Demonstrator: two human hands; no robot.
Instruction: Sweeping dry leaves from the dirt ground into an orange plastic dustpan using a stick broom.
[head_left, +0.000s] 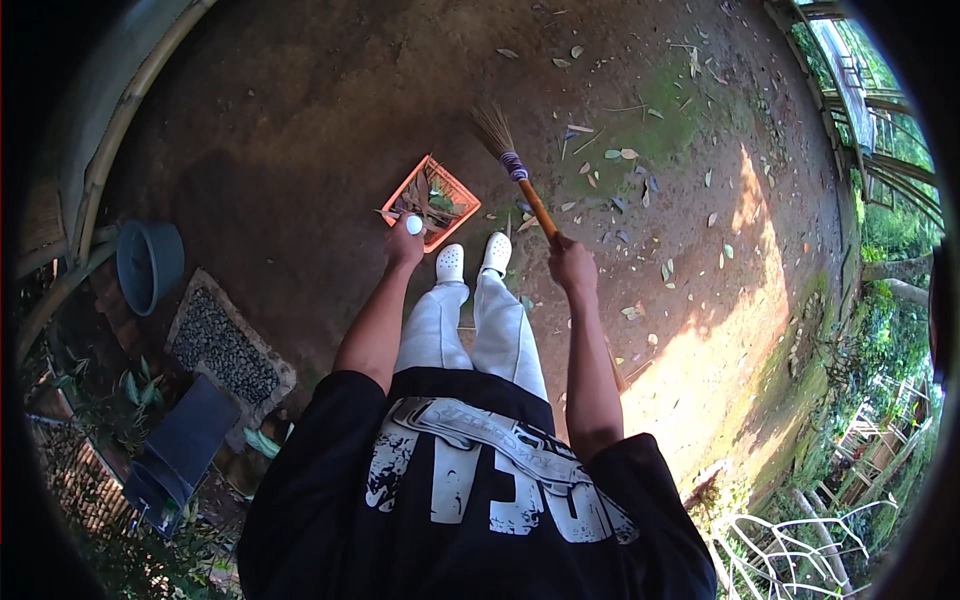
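My left hand is closed around an upright handle, whose round white end points up at me. Just beyond it sits an orange plastic tray-like dustpan, with dry brown leaves and a few green ones inside. The handle's join to the dustpan is hidden beneath my hand. My right hand grips the wooden handle of a stick broom. Purple binding wraps the broom's neck, and its bristles point away, to the right of the dustpan. Behind my right forearm the handle's rear end shows.
Fallen leaves lie scattered over the bare earth on the right. To the left stand a grey-blue bucket, a gravel-filled slab and a dark panel. A bamboo-edged structure borders the far left.
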